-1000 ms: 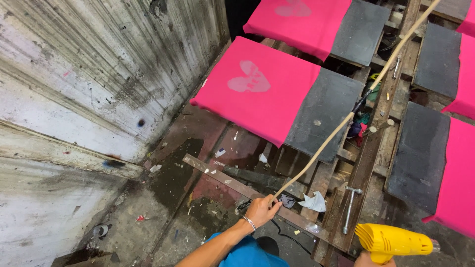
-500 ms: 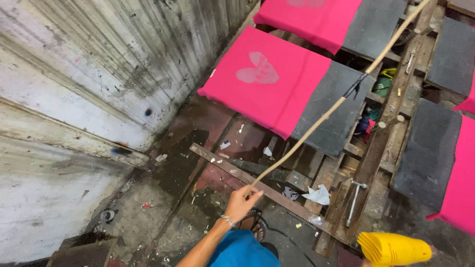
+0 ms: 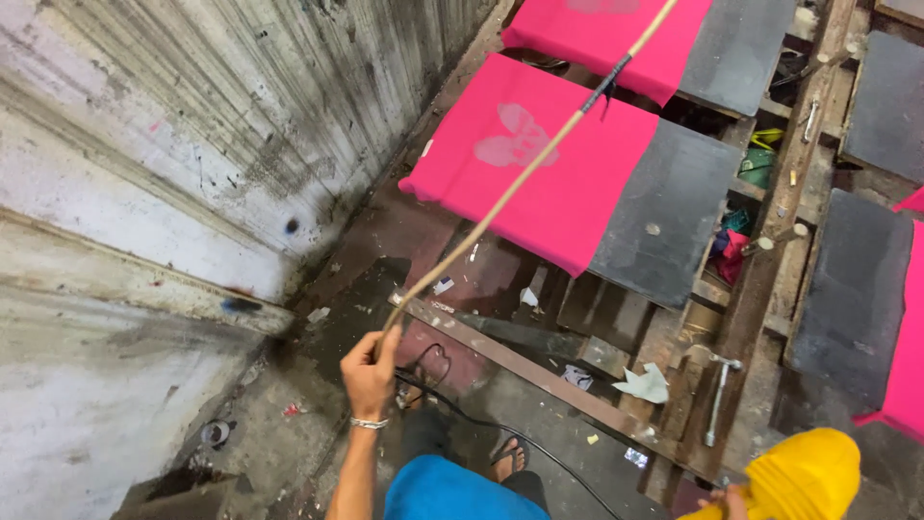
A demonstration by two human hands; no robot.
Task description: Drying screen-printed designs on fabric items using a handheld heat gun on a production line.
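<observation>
Your left hand [image 3: 370,371] has drifted left and lower against the floor since a moment ago, and the yellow tool [image 3: 797,479] now crowds the bottom right corner. That left hand is clenched around the low end of the long thin stick [image 3: 525,176], which slants up across the pink cloth [image 3: 539,164] on its board. Your right hand [image 3: 729,503] grips the yellow tool.

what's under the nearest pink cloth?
The pink cloth drapes a dark board; only the board's right half shows. Below its edge, floor litter. The rest is covered.
</observation>
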